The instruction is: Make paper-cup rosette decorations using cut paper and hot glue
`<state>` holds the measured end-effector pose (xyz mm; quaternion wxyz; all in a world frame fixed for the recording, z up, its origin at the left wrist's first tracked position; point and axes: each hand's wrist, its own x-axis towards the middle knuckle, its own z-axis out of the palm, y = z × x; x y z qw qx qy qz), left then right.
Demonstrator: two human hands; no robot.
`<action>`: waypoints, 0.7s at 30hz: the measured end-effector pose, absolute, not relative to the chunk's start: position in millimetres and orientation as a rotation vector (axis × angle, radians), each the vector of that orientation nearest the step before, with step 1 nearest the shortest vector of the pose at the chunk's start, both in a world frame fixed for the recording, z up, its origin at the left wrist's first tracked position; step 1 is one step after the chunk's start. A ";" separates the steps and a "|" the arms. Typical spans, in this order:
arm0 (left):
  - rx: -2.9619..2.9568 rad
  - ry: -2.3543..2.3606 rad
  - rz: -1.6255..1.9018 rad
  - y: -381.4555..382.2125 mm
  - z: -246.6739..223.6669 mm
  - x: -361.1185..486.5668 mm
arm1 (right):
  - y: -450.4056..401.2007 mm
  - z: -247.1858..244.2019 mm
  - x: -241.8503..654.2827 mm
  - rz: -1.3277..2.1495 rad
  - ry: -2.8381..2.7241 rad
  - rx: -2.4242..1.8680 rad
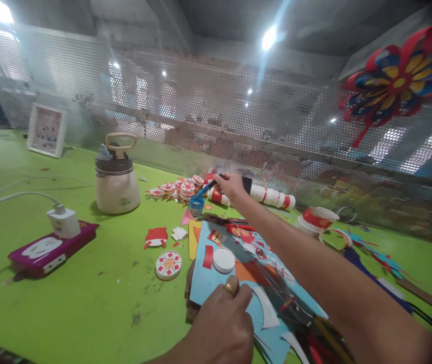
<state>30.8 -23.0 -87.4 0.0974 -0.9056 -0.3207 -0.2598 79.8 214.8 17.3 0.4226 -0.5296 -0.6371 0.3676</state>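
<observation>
My right hand [232, 188] reaches far across the table, its fingers closed on the dark handle of a paintbrush [205, 190]. The blue end of the brush is in a small blue paint jar [196, 206]. Closer to me, my left hand [225, 318] is curled over blue paper [204, 283], with a ring on one finger; what its fingers hold, if anything, is hidden. Just beyond its knuckles lie a white round disc [224, 260] and a red paper strip [207, 257]. A white disc with red pieces and an orange pattern [169, 265] sits to the left.
A beige kettle-like jug [117, 184] and a purple power strip [52, 250] with a white charger stand left. Decorated discs [178, 188] are piled behind the jar. Scissors [314, 323] lie under my right forearm. A paper cup [316, 220] is at right, below a hanging flower ornament [401, 81].
</observation>
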 end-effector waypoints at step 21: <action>-2.563 -0.970 -0.878 -26.6 -81.5 26.8 | 205.7 13.5 70.4 1.026 -1.629 -1.279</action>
